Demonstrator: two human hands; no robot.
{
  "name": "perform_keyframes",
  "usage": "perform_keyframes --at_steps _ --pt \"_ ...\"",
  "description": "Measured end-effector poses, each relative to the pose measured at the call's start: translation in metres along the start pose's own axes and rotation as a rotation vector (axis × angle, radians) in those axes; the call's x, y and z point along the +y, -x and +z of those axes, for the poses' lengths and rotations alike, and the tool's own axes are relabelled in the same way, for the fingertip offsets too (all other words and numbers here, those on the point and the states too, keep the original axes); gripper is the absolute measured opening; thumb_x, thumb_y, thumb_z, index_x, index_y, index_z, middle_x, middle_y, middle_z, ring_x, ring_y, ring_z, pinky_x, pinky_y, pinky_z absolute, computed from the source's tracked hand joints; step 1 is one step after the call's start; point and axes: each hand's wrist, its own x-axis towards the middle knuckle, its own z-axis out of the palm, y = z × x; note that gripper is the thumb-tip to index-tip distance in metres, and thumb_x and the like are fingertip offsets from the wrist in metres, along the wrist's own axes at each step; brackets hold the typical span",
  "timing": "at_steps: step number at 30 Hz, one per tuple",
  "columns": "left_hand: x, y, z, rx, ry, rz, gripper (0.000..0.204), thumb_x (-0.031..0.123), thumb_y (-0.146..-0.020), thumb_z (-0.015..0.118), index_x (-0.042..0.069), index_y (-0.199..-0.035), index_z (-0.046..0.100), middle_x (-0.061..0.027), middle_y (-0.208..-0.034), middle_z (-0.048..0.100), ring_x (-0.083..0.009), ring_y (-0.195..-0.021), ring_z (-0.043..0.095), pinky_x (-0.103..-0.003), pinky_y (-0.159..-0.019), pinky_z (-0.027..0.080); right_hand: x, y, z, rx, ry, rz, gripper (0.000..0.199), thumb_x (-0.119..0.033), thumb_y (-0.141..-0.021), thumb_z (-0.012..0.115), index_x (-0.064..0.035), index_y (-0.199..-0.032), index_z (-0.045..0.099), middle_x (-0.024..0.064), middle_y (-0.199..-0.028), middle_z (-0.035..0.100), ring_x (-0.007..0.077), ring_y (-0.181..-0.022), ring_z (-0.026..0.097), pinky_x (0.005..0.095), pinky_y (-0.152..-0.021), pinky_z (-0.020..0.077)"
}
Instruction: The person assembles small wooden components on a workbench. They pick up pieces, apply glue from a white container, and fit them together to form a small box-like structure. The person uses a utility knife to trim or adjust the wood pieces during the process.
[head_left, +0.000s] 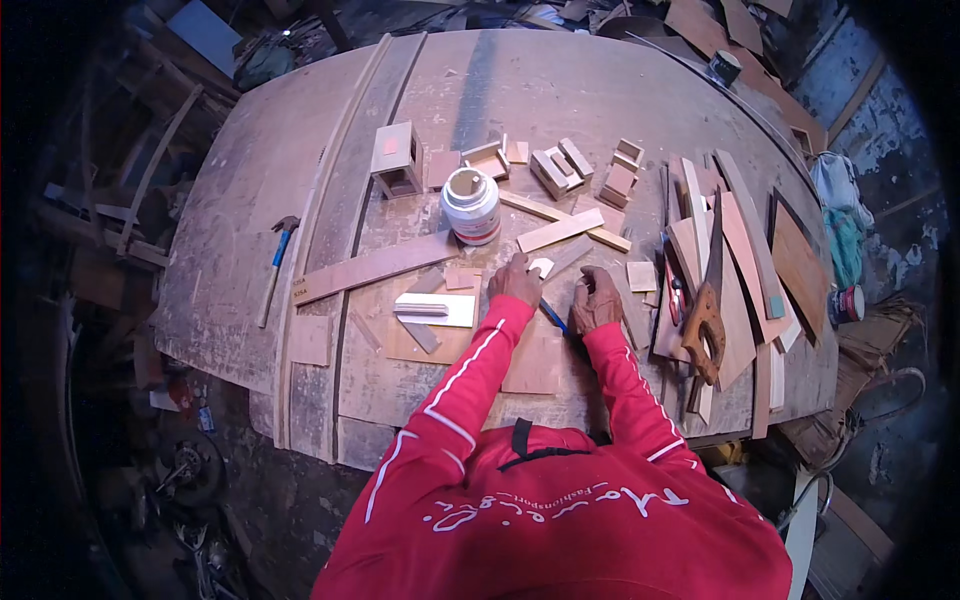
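My left hand [514,279] is closed, its fingertips at a small pale wood piece [541,267]. Close by on the right, my right hand [597,298] has its fingers curled down, and whatever they may hold is hidden. A thin blue-and-dark tool [553,316] lies between my wrists; its kind is unclear. A flat greyish strip [570,256] runs just beyond my fingers. Farther off stands an open white tub [472,212]. Left of my left forearm, a white block with a grooved wooden strip [435,309] rests on a thin board.
A handsaw [706,315] lies over wood offcuts [745,235] at the right. Small wooden box-like assemblies [560,167] stand behind the tub, beside a taller open frame [397,158]. A blue-handled hammer [284,240] and a long batten [335,200] are on the table's left side.
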Motion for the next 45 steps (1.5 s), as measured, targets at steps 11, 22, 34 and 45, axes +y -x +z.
perform_keyframes --at_steps 11,22,34,45 --pt "-0.107 0.026 -0.098 0.368 0.129 0.075 0.026 0.013 -0.087 0.047 0.007 -0.109 0.06 -0.0231 -0.084 0.065 -0.0394 -0.08 0.063 -0.047 -0.071 0.048 -0.051 0.004 0.037 -0.227 0.363 -0.32 0.016 -0.013 -0.075 0.059 -0.0068 -0.088 0.064 0.0138 -0.099 0.054 0.0334 -0.099 0.052 0.0452 -0.071 0.05" --pt "-0.122 0.048 -0.112 0.36 0.096 -0.02 0.035 0.006 -0.084 0.051 0.004 -0.118 0.047 -0.0167 -0.07 0.059 -0.0381 -0.072 0.058 -0.049 -0.067 0.043 -0.064 0.021 0.058 -0.203 0.506 -0.391 0.025 -0.016 -0.071 0.061 -0.0073 -0.094 0.062 0.0127 -0.108 0.043 0.0319 -0.103 0.043 0.0442 -0.072 0.0414" --pt "-0.123 0.053 -0.096 0.321 -0.211 0.334 0.034 0.003 -0.074 0.055 0.004 -0.107 0.054 -0.0148 -0.115 0.057 -0.0335 -0.111 0.051 -0.055 -0.099 0.031 -0.054 0.019 0.075 -0.229 0.428 -0.361 0.024 -0.013 -0.074 0.057 -0.0071 -0.097 0.062 0.0118 -0.098 0.053 0.0305 -0.098 0.05 0.0471 -0.081 0.0375" --pt "-0.131 0.061 -0.083 0.194 -0.244 0.358 0.051 0.003 -0.072 0.058 0.001 -0.123 0.05 -0.0182 -0.125 0.054 -0.0357 -0.127 0.041 -0.057 -0.107 0.024 -0.089 0.013 0.094 -0.518 0.245 -0.53 0.016 -0.024 -0.082 0.061 -0.023 -0.095 0.069 0.0023 -0.09 0.064 0.025 -0.092 0.058 0.0503 -0.09 0.0379"
